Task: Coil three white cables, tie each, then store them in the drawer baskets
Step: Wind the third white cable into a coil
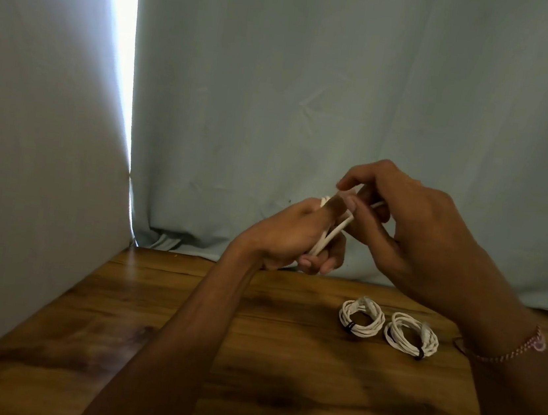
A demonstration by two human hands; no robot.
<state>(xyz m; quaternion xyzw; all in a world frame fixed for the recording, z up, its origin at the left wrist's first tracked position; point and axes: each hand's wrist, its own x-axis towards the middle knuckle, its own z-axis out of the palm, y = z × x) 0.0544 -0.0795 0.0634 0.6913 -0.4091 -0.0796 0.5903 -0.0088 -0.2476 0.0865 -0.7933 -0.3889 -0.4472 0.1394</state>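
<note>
Above the far edge of the wooden table point(179, 351), both my hands hold a white cable point(333, 233). My left hand point(296, 237) grips a bundle of its loops, with the fingers curled round them. My right hand point(399, 219) pinches a strand of the same cable between thumb and fingers, close against the left thumb. Two coiled white cables lie on the table below my right wrist. The left coil point(361, 317) and the right coil point(411, 334) each carry a dark tie. Most of the held cable is hidden by my fingers.
A pale curtain point(348, 95) hangs right behind the table, with a bright gap point(126, 51) at the left. A light wall or panel point(32, 143) borders the table's left side. A beaded bracelet point(521, 348) sits on my right wrist. No drawer or basket is in view.
</note>
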